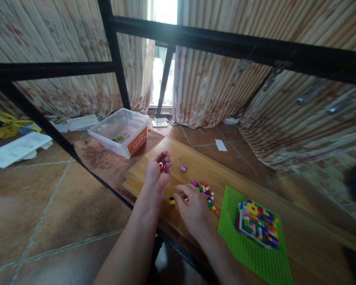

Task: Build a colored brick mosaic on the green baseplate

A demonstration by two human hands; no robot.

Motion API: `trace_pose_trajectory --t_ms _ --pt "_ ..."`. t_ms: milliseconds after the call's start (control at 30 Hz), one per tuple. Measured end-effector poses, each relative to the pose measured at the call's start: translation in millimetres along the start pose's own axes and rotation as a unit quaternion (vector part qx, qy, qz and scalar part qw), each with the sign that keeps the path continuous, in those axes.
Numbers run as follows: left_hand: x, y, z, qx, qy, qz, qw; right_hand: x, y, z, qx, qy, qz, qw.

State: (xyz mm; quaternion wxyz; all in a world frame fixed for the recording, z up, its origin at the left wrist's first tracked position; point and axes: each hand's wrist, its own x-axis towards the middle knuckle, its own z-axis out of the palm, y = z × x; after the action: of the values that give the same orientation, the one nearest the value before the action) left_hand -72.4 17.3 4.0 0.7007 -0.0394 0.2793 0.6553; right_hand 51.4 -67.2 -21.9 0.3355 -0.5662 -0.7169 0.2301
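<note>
A person's left hand [157, 171] cupped small bricks [162, 163] over a wooden tabletop [178, 149] as the right hand [193, 208] hung beside scattered loose pieces [207, 192], near a green baseplate [234, 245] bearing a multicolored brick stack [258, 223]; a clear plastic bin [107, 143] stood beyond.

Along the far edge of the wooden table [201, 167], a strip of bare wood is left open past the green baseplate [246, 245] and beyond it to the right. Over the baseplate, passage is blocked by the raised brick build [258, 223]; by its left edge, flat green is left. Between baseplate and right hand [192, 208], the way is obstructed by loose bricks [207, 192]. The left end is overhung by the left hand [159, 166], and the near edge is crossed by both forearms. Beyond the left end, room is taken by a plastic box [118, 146]; the near left corner is skirted by a black frame [38, 118].
</note>
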Motion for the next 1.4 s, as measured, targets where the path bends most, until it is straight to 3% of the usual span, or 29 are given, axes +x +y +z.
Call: trace_pose_trajectory --t_ms 133,233,367,467,567,667,833,933,1167,1267,1400 --pt "-5 3 2 0.011 0.004 -0.005 1.000 -18 1 28 -0.148 -0.054 -0.020 0.987" --pt "-6 4 2 0.017 -0.002 -0.012 1.000 -14 3 31 -0.163 -0.053 -0.028 0.985" --pt "-5 3 3 0.019 -0.016 -0.018 1.000 -3 6 14 0.007 0.013 0.020 1.000" --pt "-6 -5 5 0.026 -0.033 -0.063 0.997 5 6 0 0.181 0.072 0.081 0.978" --pt "-10 -17 8 0.069 -0.036 -0.084 0.993 13 8 -10 0.270 0.120 0.097 0.950" --pt "-14 -29 8 0.185 -0.043 -0.089 0.978 19 15 -17 0.280 0.165 0.082 0.942" --pt "-19 -41 2 0.361 -0.170 -0.107 0.911 21 27 -31 0.244 0.198 0.068 0.947" --pt "-20 -44 1 0.402 -0.189 -0.090 0.891 21 30 -38 0.247 0.195 0.072 0.946" --pt "-21 -46 3 0.407 -0.214 -0.064 0.886 23 29 -44 0.370 0.159 0.140 0.904" --pt "-21 -49 2 0.387 -0.216 -0.054 0.895 24 28 -45 0.411 0.150 0.157 0.886" --pt "-19 -53 1 0.321 -0.207 -0.093 0.919 22 28 -44 0.469 0.149 0.193 0.849"
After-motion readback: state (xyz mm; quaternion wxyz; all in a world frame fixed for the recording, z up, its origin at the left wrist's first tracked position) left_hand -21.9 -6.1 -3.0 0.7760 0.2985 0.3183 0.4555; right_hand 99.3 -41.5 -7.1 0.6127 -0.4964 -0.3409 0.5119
